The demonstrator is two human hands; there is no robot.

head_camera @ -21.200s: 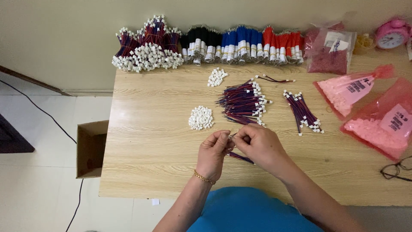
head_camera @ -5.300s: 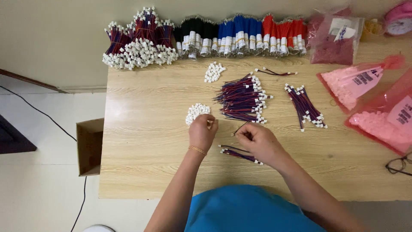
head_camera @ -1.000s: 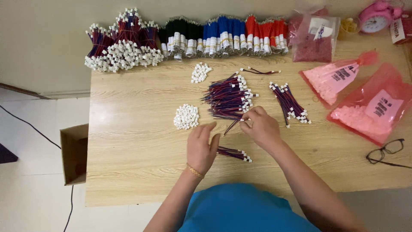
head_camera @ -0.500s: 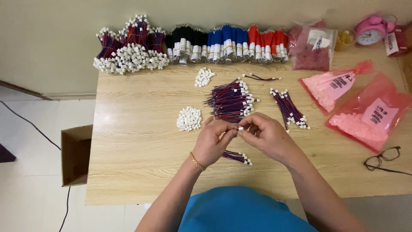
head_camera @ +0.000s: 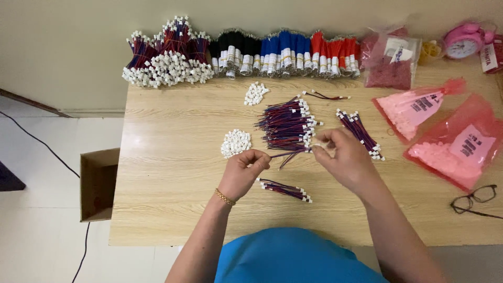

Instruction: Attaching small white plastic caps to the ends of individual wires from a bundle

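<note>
A short red-and-blue wire lead (head_camera: 289,153) is held above the middle of the wooden surface (head_camera: 167,209). Its loose end is pinched in the curled fingers of the left hand (head_camera: 245,170), and its white-plugged end is pinched between thumb and forefinger of the right hand (head_camera: 343,157).

Just beyond the hands, toward the far edge, a loose pile of finished leads (head_camera: 287,124) is spread, with a heap of small white connectors (head_camera: 235,143) beside it on the left and a smaller heap (head_camera: 256,94) nearer the far edge. A small bundle of leads (head_camera: 285,189) lies just in front of the left hand, toward the near edge.

A further bundle (head_camera: 359,132) lies right of the right hand. Pink bags (head_camera: 450,141) are crowded against the right edge, and spectacles (head_camera: 476,198) lie near the right near corner. Bundled wires (head_camera: 241,52) are lined along the far edge.

Bare surface is left along the left edge and the near edge. A cardboard box (head_camera: 98,183) stands on the floor beside the left edge.
</note>
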